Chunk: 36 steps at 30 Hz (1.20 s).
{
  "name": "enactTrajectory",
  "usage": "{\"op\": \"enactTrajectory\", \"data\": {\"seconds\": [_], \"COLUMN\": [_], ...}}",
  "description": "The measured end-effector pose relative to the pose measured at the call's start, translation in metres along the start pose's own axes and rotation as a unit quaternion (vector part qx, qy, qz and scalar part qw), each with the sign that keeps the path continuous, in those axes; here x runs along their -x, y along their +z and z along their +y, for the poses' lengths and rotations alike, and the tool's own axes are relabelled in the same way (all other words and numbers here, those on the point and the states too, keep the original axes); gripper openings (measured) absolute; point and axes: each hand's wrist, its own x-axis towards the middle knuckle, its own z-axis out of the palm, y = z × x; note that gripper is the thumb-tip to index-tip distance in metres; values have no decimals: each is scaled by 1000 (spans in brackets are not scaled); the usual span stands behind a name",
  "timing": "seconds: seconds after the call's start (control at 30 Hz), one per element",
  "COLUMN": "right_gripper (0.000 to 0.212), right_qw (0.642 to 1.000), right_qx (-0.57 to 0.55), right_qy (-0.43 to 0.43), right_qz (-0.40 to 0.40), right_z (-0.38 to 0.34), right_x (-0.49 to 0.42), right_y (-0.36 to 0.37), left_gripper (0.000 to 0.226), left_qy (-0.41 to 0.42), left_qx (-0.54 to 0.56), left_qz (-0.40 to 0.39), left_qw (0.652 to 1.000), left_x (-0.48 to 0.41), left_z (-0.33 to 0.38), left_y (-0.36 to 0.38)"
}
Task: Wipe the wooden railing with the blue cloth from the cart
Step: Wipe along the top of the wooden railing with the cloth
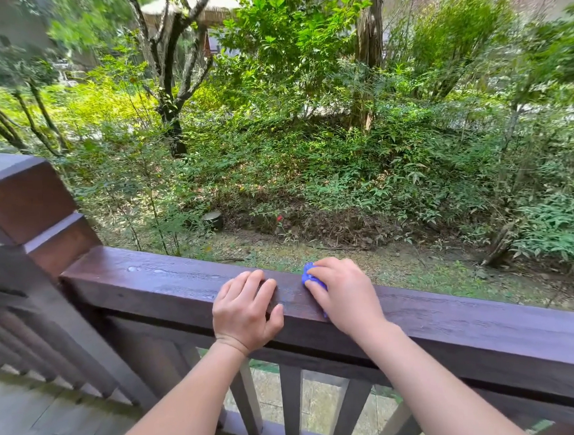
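Right hand [343, 292] pressed flat on the blue cloth [311, 277], pinning it against the top of the wooden railing [170, 281], probably so the whole palm bears down as the cloth slides. Only a bunched edge of cloth showing past the fingertips, bright blue, crumpled, otherwise hidden under the hand. Left hand [247, 309] just beside it, holding nothing, fingers curled over the rail and thumb on the near face, likely steadying the body. Hands near each other but not touching. Railing dark brown, broad and flat-topped, with a damp sheen and a few droplets toward the corner post [32, 208], suggesting that stretch is already wiped. Balusters [292, 404] below, garden greenery beyond. No cart visible.
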Motion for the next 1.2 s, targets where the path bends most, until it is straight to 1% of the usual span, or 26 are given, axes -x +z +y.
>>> {"op": "enactTrajectory", "data": {"seconds": [0.03,0.1,0.13,0.17,0.2,0.23,0.3,0.33,0.37,0.4,0.47,0.5,0.57,0.67,0.7,0.73,0.8,0.87,0.93,1.0,1.07,1.13,1.2], "right_gripper": [23,19,19,21,24,25,25,23,20,17,16,16,15,13,13,12,10,13,16,18,17,18,18], "right_qw": [1000,997,993,990,991,994,1000,1000,1000,1000,998,997,998,999,998,998,998,997,995,995,995,995,995], "right_qx": [4,-16,-25,-32,-32,-30,-4,8,13,11,-6,-14,-18,10,21,28,34,20,8,5,11,5,-3], "right_qy": [-10,-78,-116,-134,-127,-99,-13,14,20,5,-53,-70,-56,29,43,41,-3,-49,-66,-53,-46,-57,-73], "right_qz": [9,8,2,-6,-14,-16,-7,7,18,24,21,15,18,42,43,45,54,57,72,82,84,79,73], "right_z": [-8,-23,-24,-20,-16,-11,-9,-15,-26,-36,-50,-50,-47,-52,-58,-66,-80,-92,-96,-97,-100,-102,-102], "right_x": [1,15,22,23,18,8,-11,-15,-17,-14,0,3,-4,-25,-29,-31,-28,-23,-25,-27,-26,-25,-27], "right_y": [5,14,16,15,13,12,14,17,21,27,36,37,37,37,38,41,49,55,59,63,66,69,72], "left_gripper": [42,41,40,40,39,37,32,32,32,30,22,18,13,14,16,18,20,17,20,27,33,37,39], "left_qy": [-1,-5,-7,-11,-16,-21,-33,-39,-41,-38,-14,0,15,-13,-27,-41,-51,-26,3,2,-25,-58,-59], "left_qx": [5,15,19,22,26,33,56,73,96,127,188,197,169,112,91,69,23,-42,-135,-223,-274,-295,-321], "left_qz": [0,-2,-4,-11,-23,-34,-56,-67,-75,-77,-67,-59,-42,-25,-19,-13,3,37,83,109,101,70,52], "left_qw": [1000,1000,1000,1000,999,999,996,994,992,988,980,979,985,993,995,997,998,998,987,969,956,951,944], "left_x": [0,1,0,-1,-2,-3,-5,-6,-7,-7,-4,0,7,13,14,15,13,6,-17,-48,-74,-86,-88], "left_z": [0,0,0,1,2,3,4,5,4,2,-8,-18,-44,-94,-111,-128,-162,-196,-231,-264,-291,-308,-321], "left_y": [0,-1,-3,-5,-7,-10,-17,-21,-24,-27,-34,-38,-44,-56,-60,-65,-77,-93,-115,-137,-151,-152,-148]}}
